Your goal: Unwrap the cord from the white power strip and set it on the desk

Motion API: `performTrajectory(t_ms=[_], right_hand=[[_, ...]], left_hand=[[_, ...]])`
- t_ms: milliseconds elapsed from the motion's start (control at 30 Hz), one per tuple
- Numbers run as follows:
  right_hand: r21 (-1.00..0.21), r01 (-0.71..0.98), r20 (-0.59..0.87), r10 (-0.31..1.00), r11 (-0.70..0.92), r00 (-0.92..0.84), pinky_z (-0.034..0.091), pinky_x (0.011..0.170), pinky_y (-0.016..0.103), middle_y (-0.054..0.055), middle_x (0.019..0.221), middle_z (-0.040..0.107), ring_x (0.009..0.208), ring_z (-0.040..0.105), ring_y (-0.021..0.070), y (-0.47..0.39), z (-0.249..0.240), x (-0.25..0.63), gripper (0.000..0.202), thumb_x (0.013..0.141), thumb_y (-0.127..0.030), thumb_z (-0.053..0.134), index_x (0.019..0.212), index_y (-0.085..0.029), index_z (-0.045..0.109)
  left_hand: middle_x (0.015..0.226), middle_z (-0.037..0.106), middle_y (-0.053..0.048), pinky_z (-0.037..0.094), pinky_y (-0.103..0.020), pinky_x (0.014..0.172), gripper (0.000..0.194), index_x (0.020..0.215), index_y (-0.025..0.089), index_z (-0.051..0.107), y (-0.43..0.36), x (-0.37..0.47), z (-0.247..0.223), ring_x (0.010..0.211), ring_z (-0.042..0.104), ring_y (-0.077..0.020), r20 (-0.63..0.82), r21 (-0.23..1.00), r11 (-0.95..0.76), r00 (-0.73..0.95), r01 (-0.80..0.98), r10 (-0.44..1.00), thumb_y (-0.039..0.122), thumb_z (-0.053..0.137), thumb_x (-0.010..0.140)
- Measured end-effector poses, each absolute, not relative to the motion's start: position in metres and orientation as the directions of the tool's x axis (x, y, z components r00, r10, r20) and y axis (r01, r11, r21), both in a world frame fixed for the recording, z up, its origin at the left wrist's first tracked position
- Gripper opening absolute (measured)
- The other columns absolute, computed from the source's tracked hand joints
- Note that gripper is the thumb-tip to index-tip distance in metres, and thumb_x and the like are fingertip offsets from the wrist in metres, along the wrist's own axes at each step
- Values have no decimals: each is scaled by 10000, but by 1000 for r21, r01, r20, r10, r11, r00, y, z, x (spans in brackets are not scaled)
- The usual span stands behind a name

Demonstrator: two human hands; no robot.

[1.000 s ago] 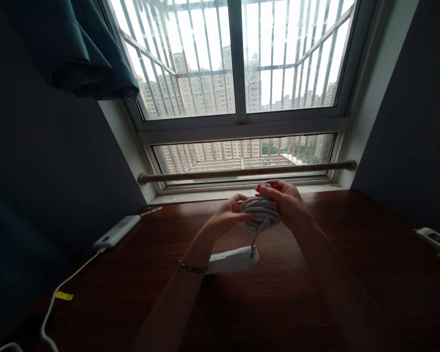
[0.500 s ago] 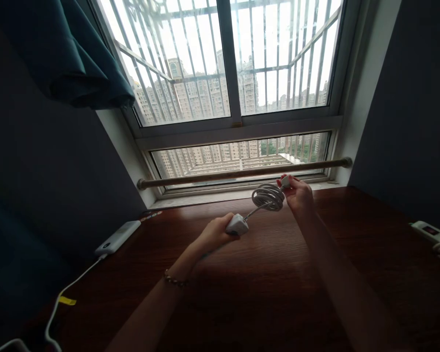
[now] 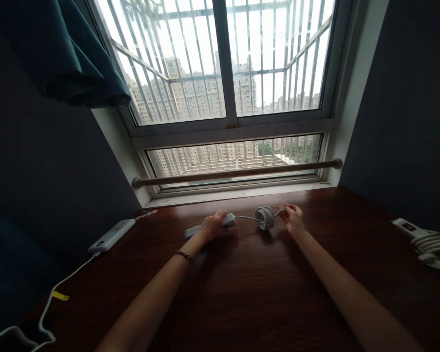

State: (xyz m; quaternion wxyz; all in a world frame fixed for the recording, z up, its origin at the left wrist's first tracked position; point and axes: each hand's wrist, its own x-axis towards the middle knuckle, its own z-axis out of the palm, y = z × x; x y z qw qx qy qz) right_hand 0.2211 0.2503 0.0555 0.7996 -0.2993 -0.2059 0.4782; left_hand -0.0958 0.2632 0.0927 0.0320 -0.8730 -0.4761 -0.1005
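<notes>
Head view | left hand lies closed on white strip, flat on desk | right hand pinches plug | coil rests on desk between hands | power bank far left | second strip far right

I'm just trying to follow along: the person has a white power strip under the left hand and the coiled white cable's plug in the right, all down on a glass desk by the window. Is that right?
Not quite: the desk is dark wood, not glass, as the head view shows. The left hand does rest on the white power strip, and the right hand holds the plug end by the coiled white cable.
</notes>
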Motion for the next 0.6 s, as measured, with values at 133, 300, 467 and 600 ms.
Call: performTrajectory(t_ms=[133, 300, 467, 600], right_hand=[[-735, -609, -23, 886, 298, 462, 563, 644, 334, 24, 810, 586, 754, 623, 203, 254, 45, 230, 301, 688, -137, 683, 857, -165, 436], [-884, -428, -79, 841, 189, 536, 520, 623, 277, 22, 814, 577, 681, 588, 150, 256, 32, 238, 168, 819, -154, 651, 884, -124, 500], [-985, -115, 26, 773, 127, 634, 483, 770, 352, 26, 831, 570, 784, 574, 177, 254, 24, 241, 121, 836, -172, 657, 844, -110, 553], [-988, 98, 155, 714, 121, 683, 340, 957, 469, 103, 962, 578, 997, 520, 268, 252, 42, 236, 148, 780, -154, 659, 872, -112, 551]], left_hand=[[1057, 601, -90, 440, -385, 805, 496, 1121, 163, 530, 279, -95, 99, 930, 576, -240, 121, 95, -594, 584, 799, 803, 459, 668, 747], [1034, 625, -74, 438, -368, 810, 505, 1128, 177, 569, 294, -92, 104, 947, 574, -235, 19, 127, -631, 634, 765, 773, 453, 689, 723], [1190, 557, -93, 384, -458, 900, 617, 1258, 251, 500, 295, -90, 98, 1099, 487, -306, 34, 72, -594, 593, 801, 804, 423, 716, 706], [1398, 335, -206, 213, -646, 971, 900, 1402, 189, 302, 280, -83, 95, 1275, 267, -414, 94, 8, -493, 490, 870, 867, 406, 762, 660]])
